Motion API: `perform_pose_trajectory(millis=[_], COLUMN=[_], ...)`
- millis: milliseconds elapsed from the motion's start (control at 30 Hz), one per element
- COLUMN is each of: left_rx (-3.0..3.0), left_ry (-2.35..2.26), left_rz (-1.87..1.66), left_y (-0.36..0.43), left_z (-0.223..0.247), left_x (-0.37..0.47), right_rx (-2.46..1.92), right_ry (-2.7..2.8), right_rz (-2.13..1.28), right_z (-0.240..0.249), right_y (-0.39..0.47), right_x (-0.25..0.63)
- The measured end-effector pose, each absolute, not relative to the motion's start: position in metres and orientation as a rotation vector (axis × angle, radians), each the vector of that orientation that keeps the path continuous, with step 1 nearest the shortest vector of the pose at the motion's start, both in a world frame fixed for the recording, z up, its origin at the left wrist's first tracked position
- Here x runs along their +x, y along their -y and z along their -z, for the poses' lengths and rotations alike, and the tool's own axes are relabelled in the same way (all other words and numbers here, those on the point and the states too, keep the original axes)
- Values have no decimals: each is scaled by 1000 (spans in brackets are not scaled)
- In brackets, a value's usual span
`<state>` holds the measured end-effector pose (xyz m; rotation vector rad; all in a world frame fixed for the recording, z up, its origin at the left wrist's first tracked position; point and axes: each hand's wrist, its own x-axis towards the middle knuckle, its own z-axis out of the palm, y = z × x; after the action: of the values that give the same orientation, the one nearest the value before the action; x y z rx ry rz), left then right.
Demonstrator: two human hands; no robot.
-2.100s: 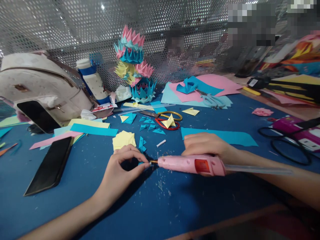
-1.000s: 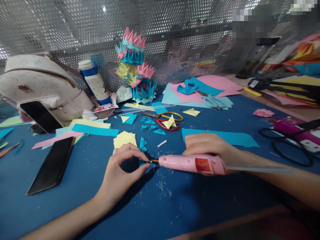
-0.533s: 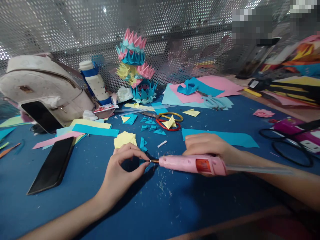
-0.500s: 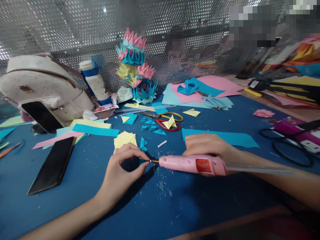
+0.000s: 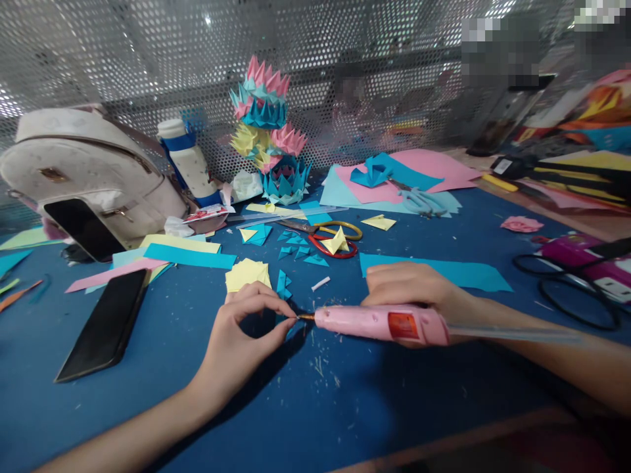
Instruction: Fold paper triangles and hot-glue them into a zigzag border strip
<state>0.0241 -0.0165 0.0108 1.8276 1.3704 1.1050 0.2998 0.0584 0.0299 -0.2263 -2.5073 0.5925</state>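
Observation:
My right hand is wrapped round a pink glue gun, which lies level with its nozzle pointing left and a clear glue stick coming out of its back. At the nozzle tip, thumb and forefinger of my left hand are pinched together; what they hold, if anything, is too small to make out. Just beyond the fingers lie small folded blue pieces and a stack of yellow paper. A small white stick rests above the nozzle.
Scissors lie mid-table, with a blue strip behind my right hand. A black phone is at left. Behind stand a backpack, a bottle and a folded-paper tower. A black cable curls at right.

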Motion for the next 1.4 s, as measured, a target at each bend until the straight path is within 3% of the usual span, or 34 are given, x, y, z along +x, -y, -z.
perform_pose_trajectory(millis=[1400], left_rx=[1782], left_ry=[-1351], left_rz=[-1158], left_y=[15], left_z=[-9], left_x=[23], right_rx=[-241], right_ry=[2516], right_rz=[-552], right_z=[-26], right_y=[-61], right_x=[301])
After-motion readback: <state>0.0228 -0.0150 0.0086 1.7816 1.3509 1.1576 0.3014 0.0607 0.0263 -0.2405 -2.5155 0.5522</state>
